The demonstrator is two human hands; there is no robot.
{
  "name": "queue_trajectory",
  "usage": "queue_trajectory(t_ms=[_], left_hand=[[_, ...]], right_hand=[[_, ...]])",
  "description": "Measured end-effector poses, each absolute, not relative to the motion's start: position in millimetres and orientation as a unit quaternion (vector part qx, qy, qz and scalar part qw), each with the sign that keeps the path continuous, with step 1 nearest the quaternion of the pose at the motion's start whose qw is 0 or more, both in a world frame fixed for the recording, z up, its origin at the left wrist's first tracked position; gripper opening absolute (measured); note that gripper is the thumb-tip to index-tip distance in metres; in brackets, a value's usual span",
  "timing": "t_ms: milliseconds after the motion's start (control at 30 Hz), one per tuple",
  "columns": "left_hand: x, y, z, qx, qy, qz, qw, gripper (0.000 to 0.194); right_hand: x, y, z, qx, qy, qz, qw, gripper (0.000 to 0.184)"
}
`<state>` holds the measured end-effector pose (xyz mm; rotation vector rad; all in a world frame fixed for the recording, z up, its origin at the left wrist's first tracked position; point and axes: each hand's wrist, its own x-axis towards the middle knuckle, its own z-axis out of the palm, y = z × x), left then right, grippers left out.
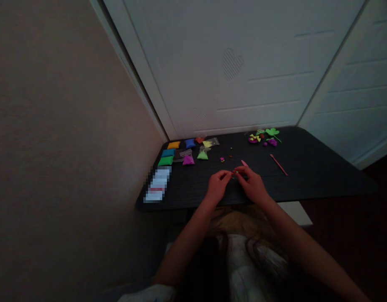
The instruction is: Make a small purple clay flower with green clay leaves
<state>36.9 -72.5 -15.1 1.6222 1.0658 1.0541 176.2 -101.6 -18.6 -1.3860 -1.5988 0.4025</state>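
My left hand and my right hand meet over the front of a dark table. The fingertips of both are pinched together on a tiny piece of clay showing red and green. Just behind my right hand lies a small pink tool. A tiny purple clay bit and a red speck lie a little farther back.
Several coloured clay bags lie at the table's back left. Finished clay shapes, green, yellow and purple, sit at the back. A pink stick lies right of my hands. A blurred card is at the left edge.
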Motion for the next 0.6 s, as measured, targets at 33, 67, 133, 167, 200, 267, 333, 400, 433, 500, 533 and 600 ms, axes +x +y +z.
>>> queue_trajectory(t_ms=[33,67,133,167,200,267,333,400,433,500,533,600], left_hand=[[37.0,-72.6,-14.9,0.657,0.432,0.425,0.448,0.026],[37.1,-72.8,-14.8,0.658,0.432,0.424,0.447,0.027],[37.4,-73.2,-14.4,0.661,0.433,0.423,0.444,0.027],[37.5,-73.3,-14.2,0.661,0.433,0.423,0.443,0.027],[37.6,-73.4,-13.9,0.662,0.433,0.423,0.441,0.027],[37.7,-73.6,-13.4,0.663,0.435,0.423,0.439,0.026],[37.6,-73.6,-13.0,0.663,0.436,0.424,0.437,0.025],[37.3,-73.6,-13.1,0.664,0.435,0.424,0.436,0.025],[37.2,-73.6,-13.3,0.665,0.434,0.424,0.436,0.025],[36.9,-73.5,-13.8,0.667,0.432,0.424,0.435,0.026],[36.7,-73.6,-14.1,0.668,0.431,0.424,0.434,0.026],[36.5,-73.6,-14.7,0.668,0.432,0.423,0.434,0.027]], right_hand=[[176.0,-101.7,-18.4,-0.567,-0.653,0.166,0.474,0.02],[175.9,-101.8,-18.2,-0.567,-0.653,0.168,0.473,0.02],[176.0,-101.9,-17.4,-0.568,-0.652,0.171,0.472,0.02],[176.0,-101.9,-16.9,-0.568,-0.653,0.173,0.471,0.02],[176.1,-102.0,-16.5,-0.568,-0.652,0.174,0.471,0.02],[176.4,-102.1,-15.9,-0.571,-0.65,0.176,0.47,0.021],[176.4,-102.3,-15.9,-0.575,-0.645,0.175,0.472,0.022],[176.3,-102.6,-16.0,-0.58,-0.64,0.174,0.474,0.022],[176.2,-102.7,-16.0,-0.581,-0.638,0.173,0.474,0.022],[176.0,-102.9,-15.7,-0.582,-0.637,0.172,0.475,0.022],[175.9,-103.0,-15.3,-0.582,-0.637,0.172,0.475,0.022],[175.8,-103.2,-14.1,-0.582,-0.638,0.173,0.473,0.022]])
